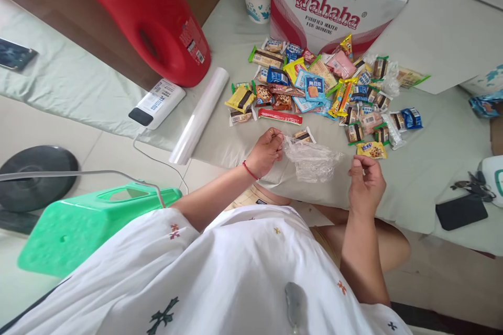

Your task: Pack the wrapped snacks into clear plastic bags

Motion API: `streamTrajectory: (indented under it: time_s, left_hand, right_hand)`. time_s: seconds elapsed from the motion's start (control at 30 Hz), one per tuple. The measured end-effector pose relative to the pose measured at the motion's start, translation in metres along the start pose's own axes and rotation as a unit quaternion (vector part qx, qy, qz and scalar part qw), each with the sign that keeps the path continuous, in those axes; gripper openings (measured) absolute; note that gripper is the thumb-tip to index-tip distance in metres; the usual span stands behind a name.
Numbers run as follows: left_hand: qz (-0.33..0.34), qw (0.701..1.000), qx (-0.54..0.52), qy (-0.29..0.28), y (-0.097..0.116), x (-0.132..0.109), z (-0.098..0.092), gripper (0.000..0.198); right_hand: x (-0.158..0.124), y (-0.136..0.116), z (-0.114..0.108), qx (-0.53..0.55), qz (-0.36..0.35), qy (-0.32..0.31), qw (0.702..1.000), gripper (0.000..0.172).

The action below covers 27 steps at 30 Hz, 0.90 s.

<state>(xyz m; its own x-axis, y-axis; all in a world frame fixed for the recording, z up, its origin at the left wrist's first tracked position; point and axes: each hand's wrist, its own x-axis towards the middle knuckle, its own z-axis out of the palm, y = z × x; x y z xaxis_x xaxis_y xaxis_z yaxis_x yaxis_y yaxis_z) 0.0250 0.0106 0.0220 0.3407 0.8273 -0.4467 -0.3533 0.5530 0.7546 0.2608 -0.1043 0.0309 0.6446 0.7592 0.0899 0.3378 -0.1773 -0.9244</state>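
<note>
Plastic film [314,159], clear | L fingers [276,138] pinching L corner | R fingers [368,162] nr opp. edge, hold: can't tell

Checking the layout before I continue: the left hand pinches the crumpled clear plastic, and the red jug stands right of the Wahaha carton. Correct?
Not quite: the head view shows the red jug left of the Wahaha carton. The left hand does pinch the crumpled clear plastic.

Crinkled, glossy plastic film [314,161]
</note>
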Motion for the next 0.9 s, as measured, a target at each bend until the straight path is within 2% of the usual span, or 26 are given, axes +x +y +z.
streamTrajectory:
  time_s: [0.1, 0.17, 0.23, 0.3, 0.37, 0.4, 0.43, 0.5, 0.53, 0.57, 0.63, 0.7, 0.73, 0.8, 0.9]
  left_hand:
    - [-0.001, 0.999, -0.017, -0.036, 0.000, -0.004, 0.001, 0.037]
    - [-0.015, 0.997, -0.021, -0.069, 0.002, -0.006, 0.001, 0.042]
    - [-0.022, 0.995, -0.023, -0.099, 0.003, -0.006, 0.000, 0.046]
    - [-0.016, 0.993, -0.019, -0.115, 0.005, -0.004, -0.002, 0.048]
    - [0.012, 0.995, -0.004, -0.098, 0.006, -0.002, -0.004, 0.050]
    - [0.034, 0.997, 0.012, -0.066, 0.006, -0.002, -0.006, 0.053]
    - [0.061, 0.997, 0.033, -0.017, 0.006, -0.003, -0.007, 0.055]
    - [0.118, 0.985, 0.084, 0.097, 0.005, -0.011, -0.010, 0.052]
    - [0.132, 0.976, 0.109, 0.132, 0.005, -0.017, -0.009, 0.047]
    - [0.127, 0.974, 0.132, 0.136, 0.003, -0.024, -0.007, 0.045]
    - [0.063, 0.983, 0.160, 0.060, -0.003, -0.036, 0.001, 0.049]
    - [-0.022, 0.984, 0.172, -0.032, -0.011, -0.041, 0.013, 0.053]
    - [-0.041, 0.983, 0.174, -0.048, -0.016, -0.040, 0.019, 0.052]
    - [-0.046, 0.984, 0.167, -0.046, -0.025, -0.033, 0.027, 0.048]
    - [-0.059, 0.991, 0.101, -0.058, -0.029, -0.024, 0.026, 0.046]
  right_hand:
    - [-0.003, 0.006, 0.004, 0.011, 0.024, 0.031, 0.999, 0.055]
    - [0.000, 0.011, 0.011, 0.012, 0.071, 0.010, 0.997, 0.069]
    - [0.004, 0.013, 0.018, 0.009, 0.107, -0.071, 0.992, 0.074]
    - [0.007, 0.011, 0.026, 0.013, 0.125, -0.194, 0.973, 0.064]
    - [0.005, 0.006, 0.034, 0.029, 0.140, -0.278, 0.950, 0.049]
    - [0.003, 0.004, 0.037, 0.038, 0.147, -0.286, 0.946, 0.045]
    - [0.001, 0.002, 0.040, 0.048, 0.152, -0.269, 0.950, 0.043]
    - [-0.004, -0.002, 0.045, 0.067, 0.150, -0.186, 0.969, 0.041]
    - [-0.007, -0.003, 0.047, 0.074, 0.143, -0.140, 0.977, 0.040]
    - [-0.011, -0.005, 0.049, 0.079, 0.134, -0.102, 0.983, 0.040]
    - [-0.021, -0.011, 0.055, 0.093, 0.121, -0.064, 0.986, 0.038]
    - [-0.031, -0.018, 0.062, 0.118, 0.119, -0.078, 0.983, 0.037]
    - [-0.036, -0.021, 0.065, 0.135, 0.122, -0.096, 0.979, 0.037]
    - [-0.040, -0.027, 0.066, 0.170, 0.132, -0.126, 0.968, 0.037]
    - [-0.031, -0.029, 0.054, 0.213, 0.160, -0.119, 0.956, 0.039]
